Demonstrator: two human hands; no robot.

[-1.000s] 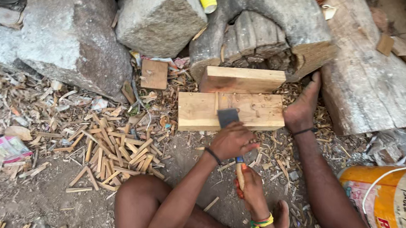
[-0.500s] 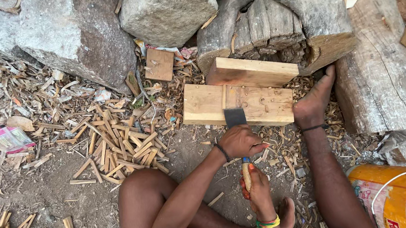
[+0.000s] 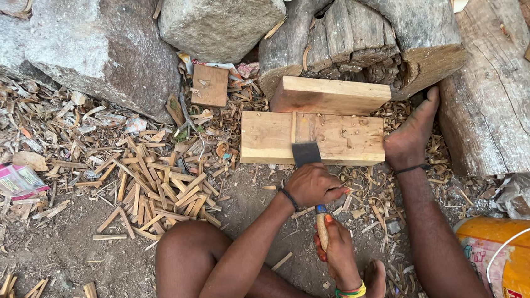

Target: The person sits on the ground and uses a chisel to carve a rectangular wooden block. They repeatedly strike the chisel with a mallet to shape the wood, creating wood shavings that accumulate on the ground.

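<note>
The flat wooden block (image 3: 312,137) lies on the ground against the hollowed log (image 3: 356,28), its right end pinned by a bare foot (image 3: 412,134), likely so it cannot slide under the chisel (image 3: 307,154). The left hand (image 3: 314,185) has its fingers wrapped around the tool just behind the blade, whose edge rests on the block's near edge. The right hand (image 3: 337,245) has its fingers closed around the wooden handle below.

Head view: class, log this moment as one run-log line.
left hand: on chisel near blade | right hand: gripping its wooden handle | blade: on flat plank | foot: against plank end | ground: wood offcuts
</note>
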